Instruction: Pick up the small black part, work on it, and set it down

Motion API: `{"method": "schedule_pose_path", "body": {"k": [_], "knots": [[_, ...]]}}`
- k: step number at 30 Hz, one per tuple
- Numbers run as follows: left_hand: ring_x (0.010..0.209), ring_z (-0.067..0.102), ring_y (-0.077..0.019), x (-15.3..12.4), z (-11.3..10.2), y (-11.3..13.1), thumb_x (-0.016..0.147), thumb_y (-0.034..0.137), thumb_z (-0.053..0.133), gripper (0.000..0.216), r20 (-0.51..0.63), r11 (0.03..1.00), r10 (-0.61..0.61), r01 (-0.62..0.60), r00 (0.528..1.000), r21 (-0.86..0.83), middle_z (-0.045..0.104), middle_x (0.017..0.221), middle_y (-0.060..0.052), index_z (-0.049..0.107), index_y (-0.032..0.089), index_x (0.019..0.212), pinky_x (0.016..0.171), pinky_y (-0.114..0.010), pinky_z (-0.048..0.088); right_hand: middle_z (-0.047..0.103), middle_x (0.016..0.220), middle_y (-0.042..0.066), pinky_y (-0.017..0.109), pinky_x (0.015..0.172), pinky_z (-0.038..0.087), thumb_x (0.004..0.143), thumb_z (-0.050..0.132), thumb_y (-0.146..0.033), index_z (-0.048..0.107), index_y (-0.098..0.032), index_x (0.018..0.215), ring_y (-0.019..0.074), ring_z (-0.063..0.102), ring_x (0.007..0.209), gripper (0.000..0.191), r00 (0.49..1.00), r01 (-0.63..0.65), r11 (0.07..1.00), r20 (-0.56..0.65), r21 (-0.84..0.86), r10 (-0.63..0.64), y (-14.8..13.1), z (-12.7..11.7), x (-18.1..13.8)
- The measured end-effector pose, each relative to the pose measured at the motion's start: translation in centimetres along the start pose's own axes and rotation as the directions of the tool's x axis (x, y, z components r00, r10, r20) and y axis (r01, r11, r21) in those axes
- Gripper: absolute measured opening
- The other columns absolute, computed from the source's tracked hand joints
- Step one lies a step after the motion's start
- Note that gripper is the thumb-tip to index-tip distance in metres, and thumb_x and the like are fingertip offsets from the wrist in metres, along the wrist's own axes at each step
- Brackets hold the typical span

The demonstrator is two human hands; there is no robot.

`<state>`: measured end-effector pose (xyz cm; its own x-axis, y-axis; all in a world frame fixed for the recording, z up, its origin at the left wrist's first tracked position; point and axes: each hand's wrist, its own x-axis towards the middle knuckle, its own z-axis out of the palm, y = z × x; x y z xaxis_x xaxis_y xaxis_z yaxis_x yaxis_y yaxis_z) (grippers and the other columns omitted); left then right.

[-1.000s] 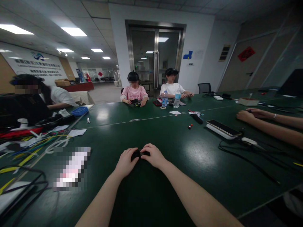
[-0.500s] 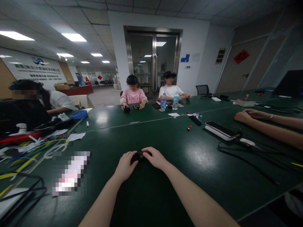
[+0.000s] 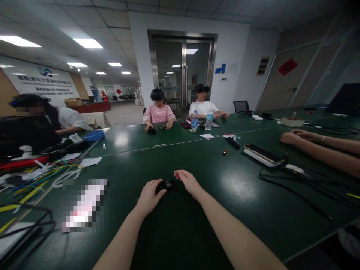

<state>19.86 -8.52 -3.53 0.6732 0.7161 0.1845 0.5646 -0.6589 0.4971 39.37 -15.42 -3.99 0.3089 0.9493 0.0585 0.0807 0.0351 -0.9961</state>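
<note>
A small black object (image 3: 168,184) with a lighter patch on top lies on the green table (image 3: 197,157) in front of me; its exact kind is too dark to make out. My left hand (image 3: 150,195) is closed around its left side, thumb on the near edge and fingers over the top. Just to the right, my right hand (image 3: 189,183) is apart from the object, its fingers stretched out and holding nothing.
A blurred-out pale phone-like item (image 3: 86,206) and tangled cables (image 3: 33,183) lie to the left. On the right are a phone on a white block (image 3: 263,154), black cables and another person's hands (image 3: 295,137). Bottles (image 3: 209,120) stand across the table, near two seated people.
My right hand has let go of the black object and moved a little to the right, uncovering its right end. My left hand stays in place on it.
</note>
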Motion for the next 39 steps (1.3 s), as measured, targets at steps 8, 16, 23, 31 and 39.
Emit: {"method": "schedule_pose_path", "body": {"k": [8, 16, 23, 31, 39], "knots": [[0.113, 0.044, -0.0223, 0.16, 0.14, -0.37, 0.082, 0.038, 0.044, 0.041, 0.008, 1.0, -0.003, 0.003, 1.0, 0.006, 0.052, 0.122, -0.006, 0.048, 0.022, 0.12, 0.096, -0.039, 0.034, 0.061, 0.105, 0.005, 0.032, 0.085, 0.041, 0.084, 0.039, -0.042, 0.06, -0.022, 0.101, 0.0174, 0.055, 0.098, 0.033, 0.999, -0.046, 0.999, -0.023, 0.017, 0.047, -0.07, -0.25, -0.07], [0.114, 0.044, -0.0223, 0.05, 0.1, -0.33, 0.082, 0.037, 0.043, 0.042, 0.018, 1.0, -0.018, 0.018, 1.0, -0.014, 0.05, 0.124, -0.005, 0.046, 0.024, 0.122, 0.095, -0.039, 0.035, 0.061, 0.105, 0.005, 0.035, 0.086, 0.042, 0.084, 0.04, -0.041, 0.06, -0.023, 0.1, 0.018, 0.056, 0.098, 0.031, 0.997, -0.059, 0.991, -0.04, 0.117, 0.064, 0.3, -0.58, 0.02], [0.115, 0.043, -0.0219, 0.14, 0.25, -0.64, 0.082, 0.037, 0.044, 0.043, 0.004, 1.0, -0.002, 0.003, 1.0, -0.011, 0.049, 0.124, -0.006, 0.045, 0.022, 0.123, 0.097, -0.038, 0.034, 0.062, 0.104, 0.005, 0.035, 0.085, 0.042, 0.084, 0.041, -0.042, 0.06, -0.023, 0.099, 0.0186, 0.056, 0.097, 0.032, 0.996, -0.063, 0.989, -0.052, 0.13, 0.07, 0.57, -0.58, 0.23], [0.113, 0.045, -0.0219, 0.07, 0.16, -0.49, 0.081, 0.034, 0.046, 0.041, 0.002, 1.0, 0.015, -0.015, 1.0, 0.005, 0.05, 0.123, -0.006, 0.048, 0.023, 0.121, 0.097, -0.039, 0.033, 0.063, 0.102, 0.007, 0.034, 0.084, 0.042, 0.082, 0.042, -0.044, 0.06, -0.019, 0.099, 0.0181, 0.057, 0.094, 0.035, 0.998, -0.04, 0.987, -0.048, 0.155, 0.048, 0.53, -0.48, 0.29], [0.114, 0.045, -0.0216, 0.0, 0.2, -0.61, 0.081, 0.034, 0.046, 0.041, -0.006, 1.0, 0.01, -0.01, 1.0, -0.013, 0.05, 0.123, -0.005, 0.047, 0.024, 0.121, 0.096, -0.039, 0.034, 0.062, 0.106, 0.007, 0.033, 0.083, 0.043, 0.083, 0.039, -0.046, 0.059, -0.022, 0.102, 0.0185, 0.057, 0.097, 0.037, 0.998, -0.044, 0.993, -0.044, 0.112, 0.05, 0.62, -0.63, 0.19]]}}
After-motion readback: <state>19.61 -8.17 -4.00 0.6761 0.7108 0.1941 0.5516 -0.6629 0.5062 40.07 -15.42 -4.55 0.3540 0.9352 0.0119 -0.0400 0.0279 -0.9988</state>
